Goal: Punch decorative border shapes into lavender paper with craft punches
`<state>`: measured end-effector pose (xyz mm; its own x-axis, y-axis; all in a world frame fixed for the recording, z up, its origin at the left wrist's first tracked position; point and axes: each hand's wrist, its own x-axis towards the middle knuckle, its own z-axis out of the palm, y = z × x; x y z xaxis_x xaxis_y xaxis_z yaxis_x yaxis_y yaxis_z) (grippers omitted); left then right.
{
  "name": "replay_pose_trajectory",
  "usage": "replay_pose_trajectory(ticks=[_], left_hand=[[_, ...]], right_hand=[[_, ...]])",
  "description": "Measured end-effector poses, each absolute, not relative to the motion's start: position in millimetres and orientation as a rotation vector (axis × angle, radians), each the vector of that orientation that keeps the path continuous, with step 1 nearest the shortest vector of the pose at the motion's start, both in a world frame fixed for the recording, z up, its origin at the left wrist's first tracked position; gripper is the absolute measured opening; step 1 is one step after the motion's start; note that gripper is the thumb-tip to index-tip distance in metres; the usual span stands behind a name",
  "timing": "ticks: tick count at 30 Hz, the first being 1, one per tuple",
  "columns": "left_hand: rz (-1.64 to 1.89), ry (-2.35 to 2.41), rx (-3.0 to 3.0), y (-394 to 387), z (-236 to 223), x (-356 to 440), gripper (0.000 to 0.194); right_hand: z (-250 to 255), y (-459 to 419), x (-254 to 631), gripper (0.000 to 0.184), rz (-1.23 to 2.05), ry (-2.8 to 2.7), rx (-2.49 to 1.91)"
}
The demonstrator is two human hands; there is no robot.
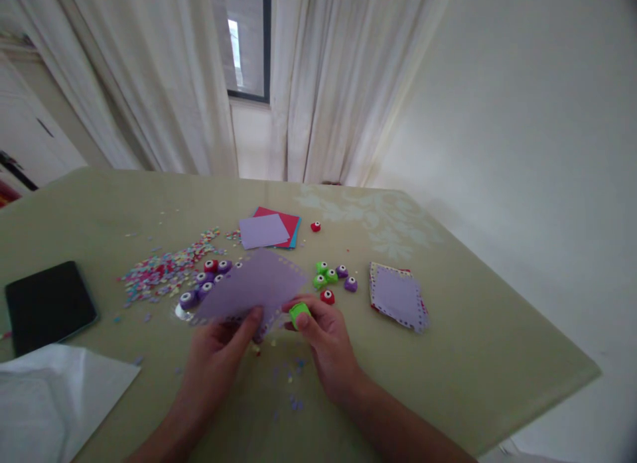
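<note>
My left hand (221, 357) pinches the lower part of a purple sheet of paper (256, 284), thumb on top. Small holes run along the sheet's edges. At the sheet's right corner, my right hand (328, 347) is closed on a small green paper punch (299, 313), which is by the edge of the paper; whether the paper sits in its slot I cannot tell. Just beyond are several green punches (331, 275), purple ones (350, 284) and a red one (327, 296). More purple punches (188, 299) are partly hidden behind the sheet.
Colourful confetti (166, 274) lies heaped at left, with loose bits near my hands. Farther back is a stack of plain paper (263, 231) and a lone red punch (315, 227). Hole-edged sheets (397, 296) lie right. A black tablet (50, 304) and white paper (54, 403) are left.
</note>
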<state>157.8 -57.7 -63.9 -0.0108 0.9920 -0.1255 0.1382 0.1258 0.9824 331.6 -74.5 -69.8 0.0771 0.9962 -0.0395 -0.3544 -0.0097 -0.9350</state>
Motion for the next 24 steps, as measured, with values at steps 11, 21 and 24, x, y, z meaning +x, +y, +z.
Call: replay_pose_trajectory(ticks=[11,21,24], left_hand=[[1.044,1.315,1.290,-49.3,-56.9,146.8,0.033],[1.017,1.364,1.377,-49.6,-61.4,147.8,0.043],[0.984,1.340,1.394,-47.3,-65.1,146.0,0.041]], right_hand=[[-65.6,-67.1,336.2,0.054,1.609,-1.069,-1.060],[-63.7,-63.6,345.0,0.056,1.603,-1.069,-1.077],[-66.5,-62.5,345.8,0.060,1.571,-1.044,-1.133]])
